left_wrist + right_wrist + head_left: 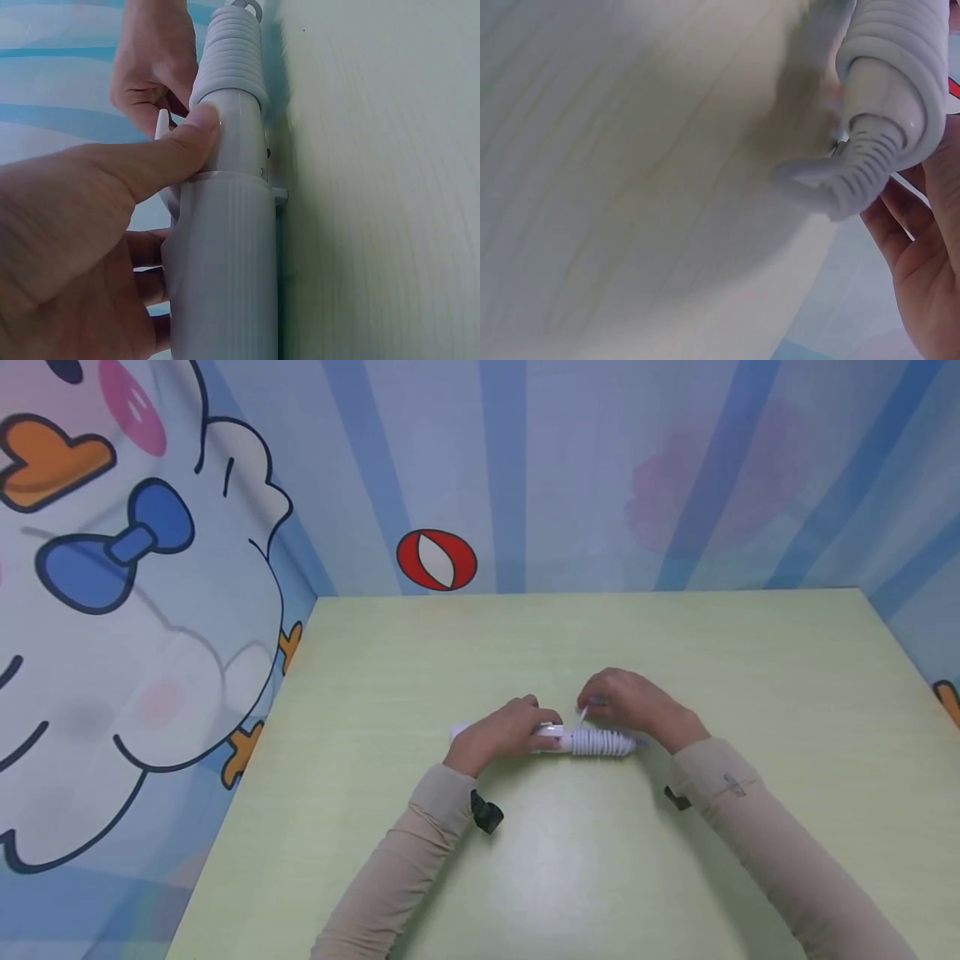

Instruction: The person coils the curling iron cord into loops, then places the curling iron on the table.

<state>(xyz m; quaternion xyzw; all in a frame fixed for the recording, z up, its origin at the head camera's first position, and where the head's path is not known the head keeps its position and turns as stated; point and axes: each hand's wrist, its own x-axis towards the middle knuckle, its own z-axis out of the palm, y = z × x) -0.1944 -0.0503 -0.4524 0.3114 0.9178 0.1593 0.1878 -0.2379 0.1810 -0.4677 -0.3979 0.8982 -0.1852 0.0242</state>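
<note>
A white, rod-shaped electric appliance [229, 262] with a ribbed body lies crosswise low over the table, its kind unclear. White cord [602, 742] is wound in several tight turns around its right part. My left hand [495, 733] grips the body, thumb along the near side of the turns in the left wrist view. Above the coil, my right hand [633, 702] pinches a short free stretch of the cord; its fingertips are partly hidden. In the right wrist view, the bent cord sleeve [870, 161] sticks out of the appliance's end, with right-hand fingers behind it.
The pale green-yellow table [375, 652] runs back to a striped blue wall [577, 460] with a printed red-and-white ball. A cartoon bird covers the wall panel [172, 693] on the left. Black straps [487, 812] show at both wrists.
</note>
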